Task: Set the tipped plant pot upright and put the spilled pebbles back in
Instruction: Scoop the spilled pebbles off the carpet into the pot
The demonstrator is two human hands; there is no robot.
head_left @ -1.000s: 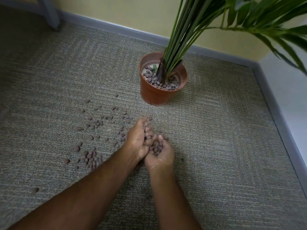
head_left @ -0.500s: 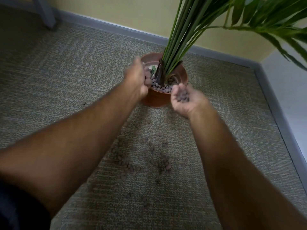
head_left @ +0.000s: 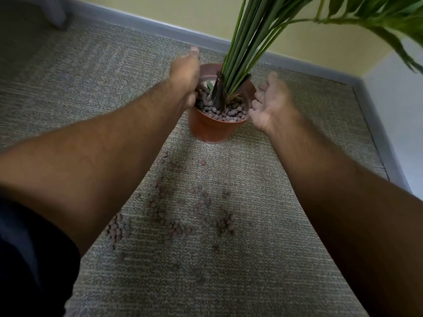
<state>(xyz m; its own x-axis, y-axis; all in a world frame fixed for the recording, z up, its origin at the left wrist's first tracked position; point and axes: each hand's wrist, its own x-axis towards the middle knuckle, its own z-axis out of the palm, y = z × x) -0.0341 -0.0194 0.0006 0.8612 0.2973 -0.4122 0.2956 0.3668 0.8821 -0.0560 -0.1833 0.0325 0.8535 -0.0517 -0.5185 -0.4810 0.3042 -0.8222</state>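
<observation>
The terracotta plant pot (head_left: 211, 130) stands upright on the carpet, with green stems (head_left: 242, 49) rising from it and grey-brown pebbles (head_left: 225, 112) filling its top. My left hand (head_left: 185, 76) hovers over the pot's left rim, fingers spread, palm turned down. To the right of the rim is my right hand (head_left: 269, 101), palm up, fingers apart, nothing in it. Many spilled pebbles (head_left: 170, 221) lie scattered on the carpet between my forearms, nearer to me than the pot.
A grey baseboard (head_left: 160, 28) runs along the yellow wall behind the pot and turns down the right side. Long leaves (head_left: 389, 30) hang over the upper right. A furniture leg (head_left: 56, 12) stands at the top left. A dark sleeve or garment (head_left: 27, 259) fills the lower left.
Both hands rose from the floor with pebbles to the pot. Half a second ago the right palm held pebbles; now both hands are spread with nothing in them and the pot holds more pebbles.
</observation>
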